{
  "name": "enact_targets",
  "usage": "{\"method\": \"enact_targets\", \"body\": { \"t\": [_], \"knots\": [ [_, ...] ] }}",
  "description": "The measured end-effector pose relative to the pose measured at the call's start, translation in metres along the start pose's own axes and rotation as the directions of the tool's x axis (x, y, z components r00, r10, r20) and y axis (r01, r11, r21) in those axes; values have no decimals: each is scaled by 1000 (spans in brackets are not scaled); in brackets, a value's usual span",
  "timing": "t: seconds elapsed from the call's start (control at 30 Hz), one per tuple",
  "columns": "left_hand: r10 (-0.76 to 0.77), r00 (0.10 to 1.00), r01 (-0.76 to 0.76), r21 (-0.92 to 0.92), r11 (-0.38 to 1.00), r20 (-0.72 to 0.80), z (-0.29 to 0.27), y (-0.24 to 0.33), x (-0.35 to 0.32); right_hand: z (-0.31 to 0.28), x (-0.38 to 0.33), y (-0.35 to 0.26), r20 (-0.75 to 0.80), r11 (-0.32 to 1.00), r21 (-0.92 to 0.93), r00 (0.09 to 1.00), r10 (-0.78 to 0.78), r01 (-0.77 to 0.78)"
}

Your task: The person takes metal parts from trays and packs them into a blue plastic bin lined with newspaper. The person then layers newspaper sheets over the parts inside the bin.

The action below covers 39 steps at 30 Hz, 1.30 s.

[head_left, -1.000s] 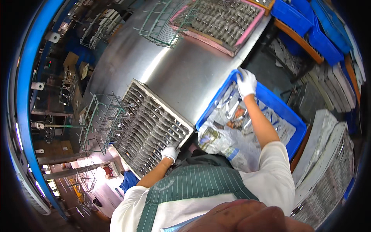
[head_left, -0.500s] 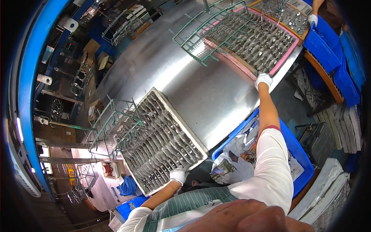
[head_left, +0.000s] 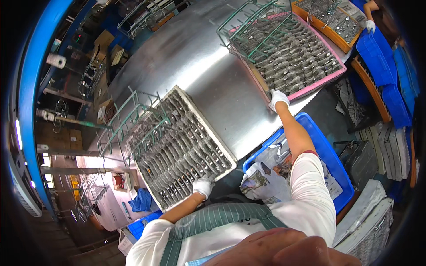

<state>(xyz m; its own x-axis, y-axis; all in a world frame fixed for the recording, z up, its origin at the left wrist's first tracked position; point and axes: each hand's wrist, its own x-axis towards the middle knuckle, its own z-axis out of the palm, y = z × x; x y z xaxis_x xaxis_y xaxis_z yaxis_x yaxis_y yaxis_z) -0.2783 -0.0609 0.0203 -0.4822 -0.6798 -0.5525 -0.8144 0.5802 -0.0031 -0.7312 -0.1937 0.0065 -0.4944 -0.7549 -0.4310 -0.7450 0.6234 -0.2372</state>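
My left hand [head_left: 202,187], in a white glove, grips the near rim of a white-edged tray [head_left: 230,166] packed with rows of shiny metal pieces in grey wrapping. My right hand [head_left: 278,98], also gloved, is closed on the near left corner of a pink-rimmed tray [head_left: 317,91] filled with similar pieces. A green wire rack [head_left: 133,119] stands over the far left part of the white tray. Another green wire rack [head_left: 255,31] sits over the far left side of the pink one. My fingertips are partly hidden at both rims.
Both trays rest on a shiny metal table [head_left: 213,97]. Below its near edge stands a blue bin [head_left: 341,186] with paper and scraps. An orange tray [head_left: 328,33] lies beyond the pink one, near another person's gloved hand [head_left: 370,25]. Blue crates [head_left: 377,57] are stacked at right.
The pink tray has come nearer and turned a little, its rack with it. My right hand has shifted left along with its corner. My left hand stays at the white tray's rim.
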Motion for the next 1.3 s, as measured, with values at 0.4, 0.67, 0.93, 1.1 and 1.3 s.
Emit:
{"method": "enact_targets", "body": {
  "t": [0.4,0.67,0.93,1.1,1.3],
  "knots": [
    [5,995,-12,-74,997,-96,2,0,8,72,-88,-79,108,956,-56,953,-282,289],
    [-43,999,41,-116,992,-16,15,4,11,123,-133,-115,215,908,-56,893,-396,416],
    [-54,997,46,-130,990,-60,32,-5,14,132,-150,-94,164,896,-34,887,-431,442],
    [-78,995,73,-83,994,-58,30,-5,11,152,-165,-94,143,884,-32,878,-458,466],
    [-29,984,9,-113,994,-175,38,-20,-6,155,-169,-80,131,861,-4,854,-504,509]
  ]
}}
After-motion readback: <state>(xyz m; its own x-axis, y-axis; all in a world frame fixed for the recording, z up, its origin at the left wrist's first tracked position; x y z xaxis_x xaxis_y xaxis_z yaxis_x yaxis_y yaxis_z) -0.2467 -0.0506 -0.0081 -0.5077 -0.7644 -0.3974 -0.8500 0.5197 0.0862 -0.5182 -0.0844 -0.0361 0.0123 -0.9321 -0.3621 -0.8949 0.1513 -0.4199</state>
